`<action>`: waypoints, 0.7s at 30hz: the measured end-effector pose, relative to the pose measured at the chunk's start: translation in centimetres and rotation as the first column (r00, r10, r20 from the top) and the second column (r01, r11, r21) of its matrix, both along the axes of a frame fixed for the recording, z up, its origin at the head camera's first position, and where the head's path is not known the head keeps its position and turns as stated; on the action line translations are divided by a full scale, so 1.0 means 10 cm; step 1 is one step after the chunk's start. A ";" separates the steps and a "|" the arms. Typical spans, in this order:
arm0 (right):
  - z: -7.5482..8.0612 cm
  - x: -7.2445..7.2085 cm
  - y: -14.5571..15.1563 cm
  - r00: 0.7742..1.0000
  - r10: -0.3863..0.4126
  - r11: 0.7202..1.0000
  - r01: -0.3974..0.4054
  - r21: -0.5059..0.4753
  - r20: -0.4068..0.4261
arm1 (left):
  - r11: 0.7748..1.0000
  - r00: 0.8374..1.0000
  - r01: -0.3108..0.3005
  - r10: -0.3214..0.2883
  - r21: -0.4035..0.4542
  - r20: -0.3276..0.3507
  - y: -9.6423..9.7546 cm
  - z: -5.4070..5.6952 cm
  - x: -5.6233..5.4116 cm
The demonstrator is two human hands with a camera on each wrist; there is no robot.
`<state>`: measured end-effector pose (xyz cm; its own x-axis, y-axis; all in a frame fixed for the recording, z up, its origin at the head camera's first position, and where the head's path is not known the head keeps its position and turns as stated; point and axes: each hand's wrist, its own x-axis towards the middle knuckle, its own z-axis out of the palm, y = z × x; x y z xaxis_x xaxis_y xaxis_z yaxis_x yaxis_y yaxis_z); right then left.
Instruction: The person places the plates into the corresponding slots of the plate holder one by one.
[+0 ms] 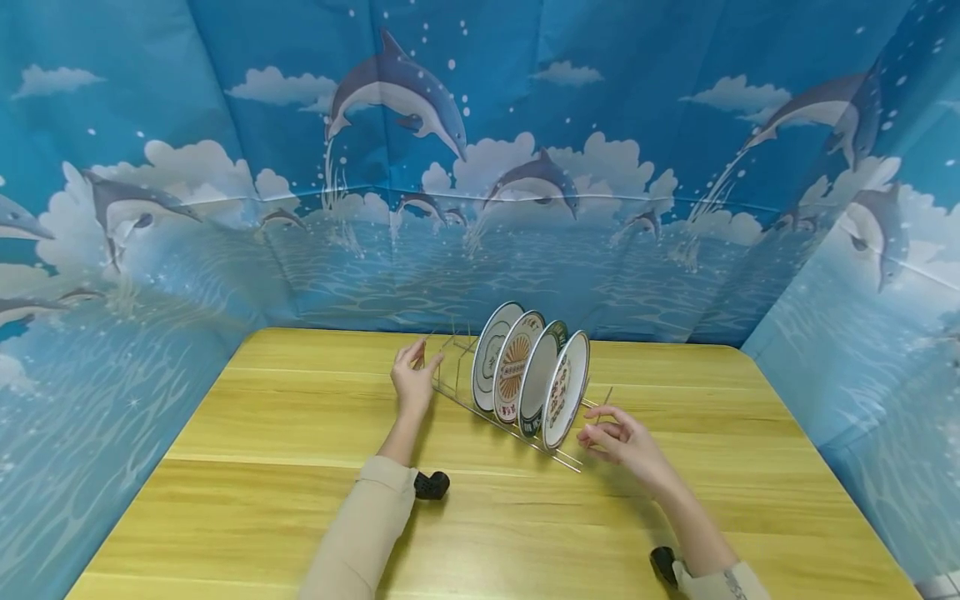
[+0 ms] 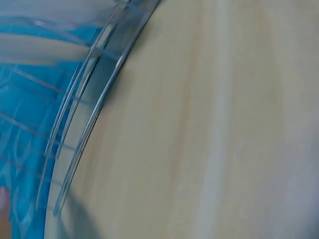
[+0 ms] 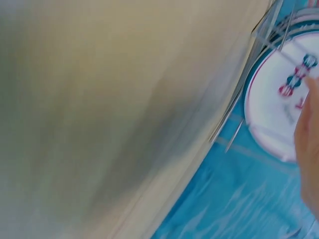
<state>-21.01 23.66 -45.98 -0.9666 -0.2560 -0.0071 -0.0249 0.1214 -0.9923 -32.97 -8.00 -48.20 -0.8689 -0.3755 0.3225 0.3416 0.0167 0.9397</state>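
A wire dish rack (image 1: pixel 486 414) stands at an angle on the table, with several round plates upright in it. The nearest plate (image 1: pixel 566 392) is white with small printed figures; behind it are a dark green-rimmed plate (image 1: pixel 537 392), one with an orange sunburst (image 1: pixel 513 375), and a white one with a ringed centre (image 1: pixel 487 367). At the rack's left end, my left hand (image 1: pixel 412 383) pinches a thin upright wire. My right hand (image 1: pixel 621 443) curls thumb and fingers at a wire of the right end, beside the nearest plate. In the right wrist view, that hand (image 3: pixel 310 134) overlaps the plate.
The rack stands toward the back of a yellow wood-grain table (image 1: pixel 495 533). A blue dolphin-print curtain (image 1: pixel 495 258) hangs behind the table and along both sides. Black wrist devices, left (image 1: pixel 432 486) and right (image 1: pixel 663 567), stick out at the sleeves.
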 end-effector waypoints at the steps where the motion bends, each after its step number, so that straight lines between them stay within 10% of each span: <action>1: 0.00 0.03 -0.05 1.000 -0.013 1.000 0.013 -0.008 0.002 | 0.999 0.999 0.032 -0.032 0.005 0.013 -0.04 0.00 -0.03; 8: 0.00 0.18 -0.36 0.992 -0.121 0.987 0.125 -0.097 0.044 | 0.964 0.952 0.267 -0.267 0.021 0.148 -0.25 0.03 -0.08; 15: 0.00 0.22 -0.47 0.990 -0.125 0.983 0.132 -0.128 0.057 | 0.934 0.913 0.351 -0.358 0.073 0.194 -0.29 0.20 0.02; 21: -0.02 0.15 -0.30 0.998 -0.065 0.986 0.066 -0.151 0.007 | 0.952 0.946 0.297 -0.304 0.074 0.115 -0.23 0.23 0.09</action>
